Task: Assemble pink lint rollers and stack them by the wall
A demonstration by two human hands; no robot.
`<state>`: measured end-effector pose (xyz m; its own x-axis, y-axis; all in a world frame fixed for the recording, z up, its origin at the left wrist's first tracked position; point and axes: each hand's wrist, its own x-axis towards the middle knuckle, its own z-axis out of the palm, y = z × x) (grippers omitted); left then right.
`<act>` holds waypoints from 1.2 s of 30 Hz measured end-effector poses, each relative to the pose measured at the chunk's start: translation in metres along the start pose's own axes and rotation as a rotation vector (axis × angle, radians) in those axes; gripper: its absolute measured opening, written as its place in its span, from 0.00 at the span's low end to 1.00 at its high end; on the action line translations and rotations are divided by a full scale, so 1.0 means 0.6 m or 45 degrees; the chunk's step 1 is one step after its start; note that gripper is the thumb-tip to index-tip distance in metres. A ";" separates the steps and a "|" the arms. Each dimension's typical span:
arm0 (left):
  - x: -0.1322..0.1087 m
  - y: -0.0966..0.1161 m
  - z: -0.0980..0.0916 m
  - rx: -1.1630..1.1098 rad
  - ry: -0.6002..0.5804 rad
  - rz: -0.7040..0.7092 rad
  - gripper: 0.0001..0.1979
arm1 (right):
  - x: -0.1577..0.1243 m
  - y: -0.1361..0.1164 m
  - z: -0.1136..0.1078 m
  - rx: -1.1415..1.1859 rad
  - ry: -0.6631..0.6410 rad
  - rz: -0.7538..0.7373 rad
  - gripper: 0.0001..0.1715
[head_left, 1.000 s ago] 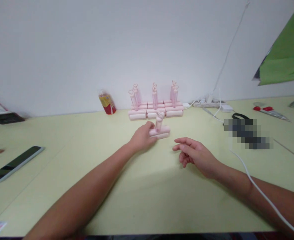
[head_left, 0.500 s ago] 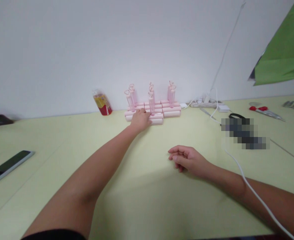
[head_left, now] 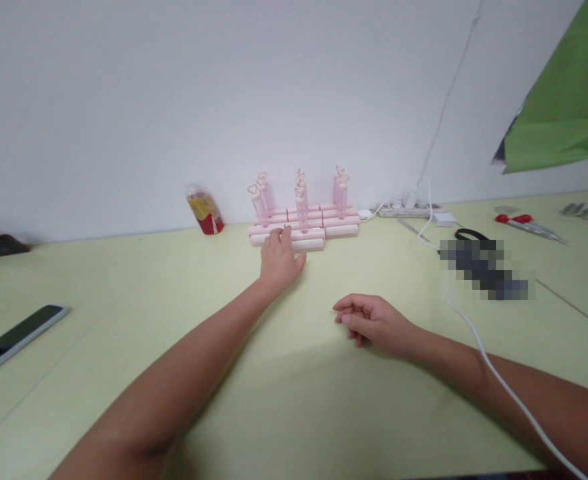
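Several pink and white boxes (head_left: 341, 231) lie in rows against the wall, with several clear pink tubes (head_left: 301, 212) with heart-shaped tops standing on them. My left hand (head_left: 280, 259) is at the front left boxes, fingers over their near edge and thumb apart, with nothing seen in its grasp. My right hand (head_left: 367, 319) rests on the table nearer to me, fingers loosely curled and apart, holding nothing.
A red and yellow package (head_left: 205, 212) leans near the wall. A phone-like device (head_left: 14, 339) lies at the left. At the right are a power strip (head_left: 409, 211), red-handled scissors (head_left: 529, 224), a blurred-out dark object (head_left: 489, 270) and a white cable (head_left: 479, 337).
My left hand has drawn back slightly toward me from the boxes, and its thumb has spread out. My right hand has hardly moved.
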<state>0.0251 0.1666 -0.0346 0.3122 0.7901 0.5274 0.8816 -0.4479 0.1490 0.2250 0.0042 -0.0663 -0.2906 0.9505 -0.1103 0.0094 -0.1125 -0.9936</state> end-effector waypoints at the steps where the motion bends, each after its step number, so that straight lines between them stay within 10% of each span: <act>1: -0.017 0.004 -0.008 -0.041 -0.008 0.024 0.36 | 0.001 0.001 0.000 -0.003 -0.001 -0.007 0.18; 8: -0.123 -0.007 -0.053 -0.080 -0.211 0.033 0.32 | 0.004 0.008 0.001 -0.046 -0.006 -0.065 0.18; 16: -0.155 -0.041 -0.026 0.021 -0.538 -0.073 0.38 | 0.003 0.008 0.003 -0.142 0.001 -0.085 0.19; 24: -0.153 -0.028 -0.037 0.153 -0.668 -0.089 0.43 | 0.018 0.009 -0.039 -1.103 0.401 -0.550 0.21; 36: -0.153 -0.031 -0.035 0.158 -0.656 -0.078 0.44 | 0.022 0.024 -0.053 -1.746 0.101 -0.081 0.40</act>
<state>-0.0274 0.0935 -0.0684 0.3647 0.9304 0.0370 0.9292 -0.3663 0.0501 0.2516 0.0246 -0.0826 -0.2713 0.9623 -0.0193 0.9402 0.2607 -0.2193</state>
